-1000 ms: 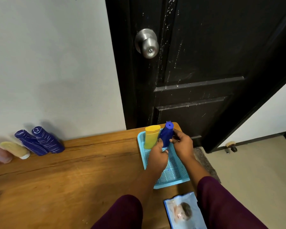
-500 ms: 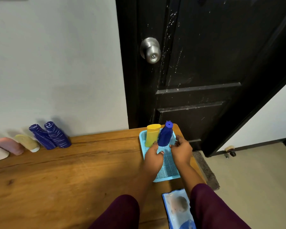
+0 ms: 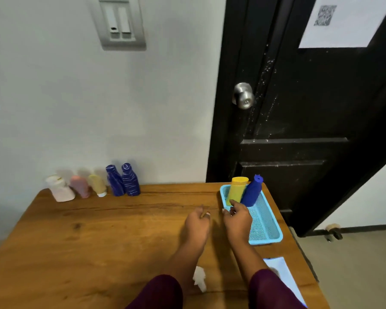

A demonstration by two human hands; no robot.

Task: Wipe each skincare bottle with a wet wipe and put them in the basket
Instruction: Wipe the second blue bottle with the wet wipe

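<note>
A yellow bottle (image 3: 237, 189) and a blue bottle (image 3: 252, 191) stand in the far end of the light blue basket (image 3: 266, 228) at the table's right side. My right hand (image 3: 237, 219) hovers by the basket's left rim, fingers loosely curled, holding nothing. Just left of it, my left hand (image 3: 197, 223) hangs over the wood, also empty. A crumpled white wet wipe (image 3: 199, 278) lies on the table between my forearms. Along the wall stand two dark blue striped bottles (image 3: 123, 180), a beige one (image 3: 97, 185), a pink one (image 3: 80, 186) and a white one (image 3: 58, 188).
The wet wipe pack (image 3: 283, 278) lies at the table's near right edge. The wooden table (image 3: 98, 237) ends just right of the basket. A black door (image 3: 299, 108) with a metal knob (image 3: 243, 95) stands behind it.
Both hands have let go of the blue bottle, left standing in the basket, and drawn back left towards the table's middle. My view has lifted and swung left.
</note>
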